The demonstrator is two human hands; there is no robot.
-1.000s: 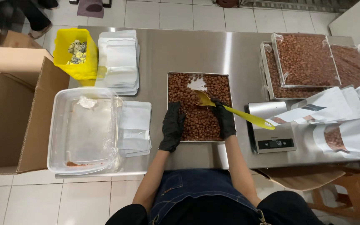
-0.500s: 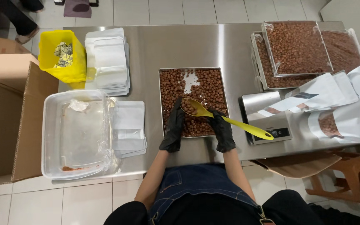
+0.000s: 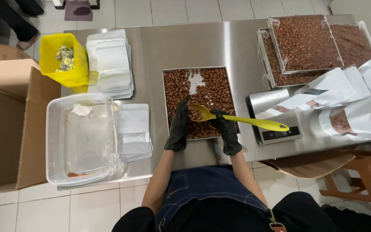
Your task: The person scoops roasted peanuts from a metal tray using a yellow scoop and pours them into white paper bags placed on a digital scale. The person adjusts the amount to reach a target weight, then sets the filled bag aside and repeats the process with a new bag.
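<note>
From the head camera, the square tray (image 3: 170, 79) of brown nuts sits near the tabletop's (image 3: 151, 47) front edge, with bare steel behind it. The gloved left hand (image 3: 179, 126) rests flat in the nuts, holding nothing. The right hand (image 3: 225, 131) grips a yellow scoop (image 3: 237, 118) over the tray. White pouches (image 3: 110, 62) lie stacked left, beside a yellow bin (image 3: 48, 71).

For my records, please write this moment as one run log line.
left hand: gloved, in tray of nuts | right hand: gloved, holds yellow scoop over nuts | scale: right of tray
</note>
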